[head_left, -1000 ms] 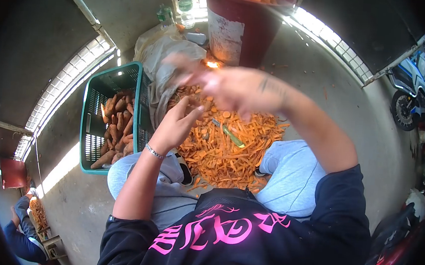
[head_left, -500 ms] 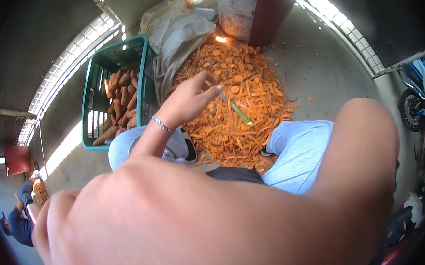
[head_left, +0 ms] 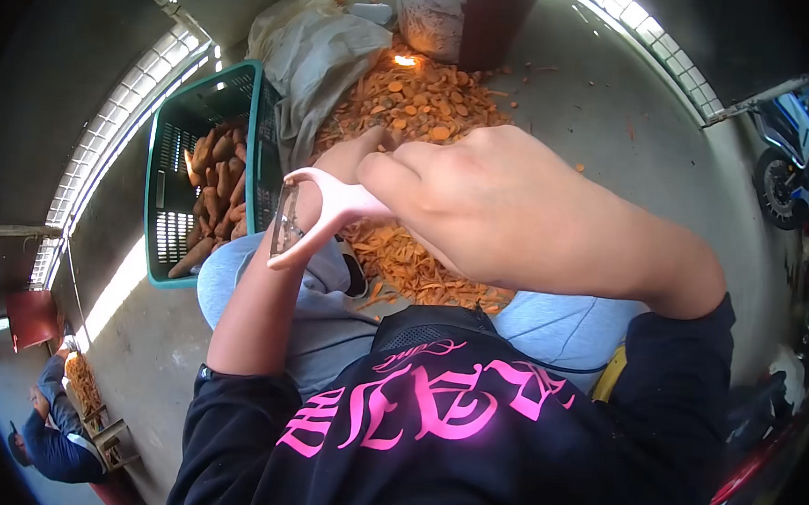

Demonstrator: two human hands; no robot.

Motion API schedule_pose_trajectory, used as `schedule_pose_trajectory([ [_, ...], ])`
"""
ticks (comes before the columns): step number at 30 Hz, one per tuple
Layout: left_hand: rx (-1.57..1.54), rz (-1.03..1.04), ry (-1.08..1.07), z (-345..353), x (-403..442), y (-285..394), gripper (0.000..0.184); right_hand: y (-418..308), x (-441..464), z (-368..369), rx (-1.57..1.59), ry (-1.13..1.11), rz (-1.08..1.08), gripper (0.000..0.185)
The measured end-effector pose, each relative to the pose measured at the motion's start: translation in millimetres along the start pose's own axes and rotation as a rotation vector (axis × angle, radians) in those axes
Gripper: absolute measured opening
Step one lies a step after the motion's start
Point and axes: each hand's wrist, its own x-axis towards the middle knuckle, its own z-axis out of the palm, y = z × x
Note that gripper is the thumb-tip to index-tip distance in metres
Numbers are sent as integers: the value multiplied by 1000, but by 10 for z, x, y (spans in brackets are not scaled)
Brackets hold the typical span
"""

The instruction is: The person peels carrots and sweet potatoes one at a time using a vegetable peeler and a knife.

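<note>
My right hand [head_left: 469,196] is closed around the handle of a pink peeler [head_left: 333,205], held up in front of me with its metal blade to the left. Behind it, over the heap, is my left hand [head_left: 347,157]; its fingers are mostly hidden by my right hand and the peeler, so I cannot tell what they hold. Below both hands spreads a heap of orange peelings and round slices [head_left: 413,261] on the floor, between my knees. To the left, a green crate [head_left: 256,125] holds several reddish-brown roots [head_left: 212,183] that look like sweet potatoes.
A whitish sack [head_left: 310,58] lies between the crate and the heap. Beyond the heap stands a red and white container [head_left: 458,17]. A blue motorcycle [head_left: 790,167] is at the far right. Another person [head_left: 58,439] sits at lower left, beside more peelings [head_left: 83,385].
My right hand has swung from close to the camera at lower left to above the heap, bringing the peeler into view. The green-handled tool on the heap is now hidden.
</note>
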Motion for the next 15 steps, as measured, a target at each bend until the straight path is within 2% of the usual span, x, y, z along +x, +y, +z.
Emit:
schedule_pose_trajectory([
  [3, 36, -26, -59, 100, 83, -87, 47, 14, -12, 84, -29, 35, 4, 16],
  [6, -45, -281, -151, 303, 237, -336, 44, -128, 16, -32, 10, 121, -54, 20],
  [8, -146, -466, -189, 417, 310, -481, 43, -428, 81, -115, -78, 208, -98, 23],
  [9, 145, -231, -181, 262, 183, -138, 48, -567, 123, -141, -111, 258, -140, 23],
  [11, 185, -156, -98, 273, 106, -84, 50, -657, 132, -163, -109, 299, -206, 24],
  [14, 210, -144, -116, 245, 102, -98, 67, -647, 151, -203, -85, 308, -247, 25],
  [15, 231, -155, -129, 199, 73, -94, 64, -640, 150, -231, -77, 307, -258, 26],
])
